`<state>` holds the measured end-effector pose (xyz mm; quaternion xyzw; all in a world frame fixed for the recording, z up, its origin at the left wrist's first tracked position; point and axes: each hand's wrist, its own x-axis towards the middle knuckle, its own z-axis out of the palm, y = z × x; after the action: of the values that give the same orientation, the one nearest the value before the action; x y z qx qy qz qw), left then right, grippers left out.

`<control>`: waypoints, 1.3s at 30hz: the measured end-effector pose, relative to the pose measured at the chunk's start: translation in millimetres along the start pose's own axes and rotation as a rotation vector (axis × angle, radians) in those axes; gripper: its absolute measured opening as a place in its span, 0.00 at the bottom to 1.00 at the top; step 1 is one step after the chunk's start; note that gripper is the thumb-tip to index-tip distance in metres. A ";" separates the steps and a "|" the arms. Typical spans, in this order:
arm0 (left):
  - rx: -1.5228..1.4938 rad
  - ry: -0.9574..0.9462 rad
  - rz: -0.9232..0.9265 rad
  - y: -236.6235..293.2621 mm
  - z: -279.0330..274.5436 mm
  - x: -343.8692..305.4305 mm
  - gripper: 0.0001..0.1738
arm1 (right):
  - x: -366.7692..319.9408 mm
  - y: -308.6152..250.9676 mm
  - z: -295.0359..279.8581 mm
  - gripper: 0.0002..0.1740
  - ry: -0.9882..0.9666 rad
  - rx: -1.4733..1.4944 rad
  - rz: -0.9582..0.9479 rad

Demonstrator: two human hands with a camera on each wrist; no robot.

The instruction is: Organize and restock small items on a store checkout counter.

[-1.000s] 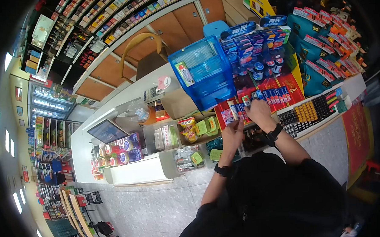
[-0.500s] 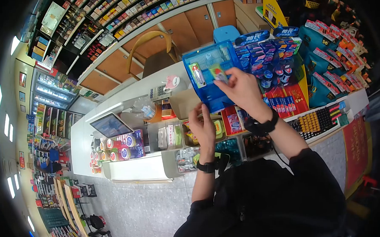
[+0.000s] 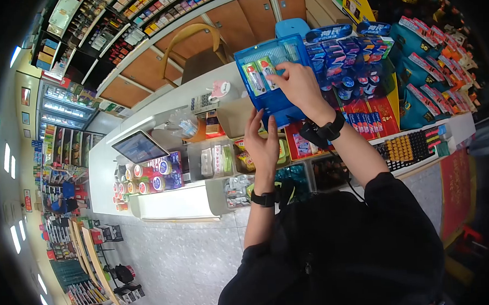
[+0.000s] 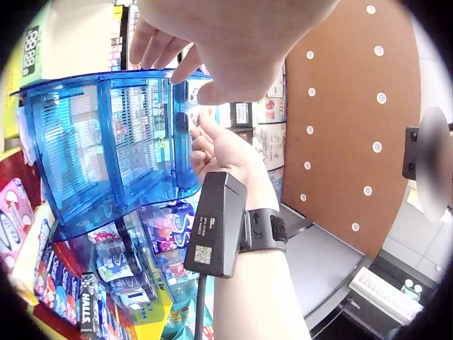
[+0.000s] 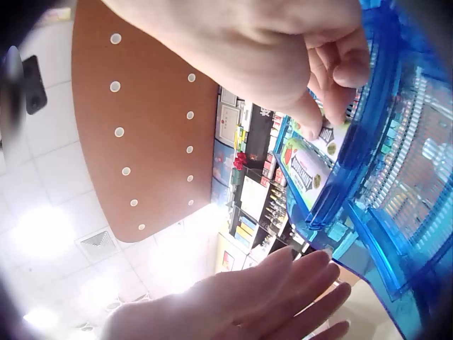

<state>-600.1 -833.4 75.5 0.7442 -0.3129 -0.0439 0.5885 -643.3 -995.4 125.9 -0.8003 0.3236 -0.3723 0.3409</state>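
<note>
A blue plastic rack (image 3: pixel 280 106) with slotted shelves stands on the counter. Two green-and-white packs (image 3: pixel 254 79) lie side by side on its upper left shelf; in the right wrist view the nearer pack (image 5: pixel 306 176) has dark lettering and a red mark. My right hand (image 3: pixel 305 91) reaches over the rack and pinches the edge of the second pack (image 3: pixel 264 67) between thumb and finger. Below the rack's front, my left hand (image 3: pixel 262 143) is held with fingers apart and nothing in it, fingertips close to the rack's lower edge.
Right of the rack stands a display of candy packs (image 3: pixel 343 61) above several small jars. Along the counter front run bins of snacks (image 3: pixel 217 161), a red box of small packs (image 3: pixel 301 142) and an abacus (image 3: pixel 397 152). A tablet screen (image 3: pixel 139 145) stands to the left.
My right hand has gone from the red box up to the rack with a green-and-white pack, which now lies beside the first. My left hand has moved from the box to the rack's front.
</note>
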 end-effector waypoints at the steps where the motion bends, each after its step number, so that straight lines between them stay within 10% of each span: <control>1: -0.002 0.010 0.030 -2.7 1.0 -1.5 0.21 | -1.0 0.0 -0.9 0.25 -0.001 -0.002 0.005; 15: 0.424 -0.354 -0.233 -71.1 33.2 -66.0 0.22 | -57.4 50.9 -40.4 0.14 -0.011 0.133 0.064; 33: 0.489 -0.279 -0.180 -84.4 50.0 -85.3 0.20 | -79.7 37.4 -38.5 0.15 -0.109 0.137 0.136; 39: 0.245 -0.241 -0.411 -89.3 35.2 -77.7 0.27 | -111.6 74.6 -38.7 0.16 -0.223 0.042 0.201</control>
<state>-640.6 -813.2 -39.4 0.8473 -0.2260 -0.2127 0.4310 -751.9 -962.7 44.3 -0.7930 0.3543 -0.2516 0.4270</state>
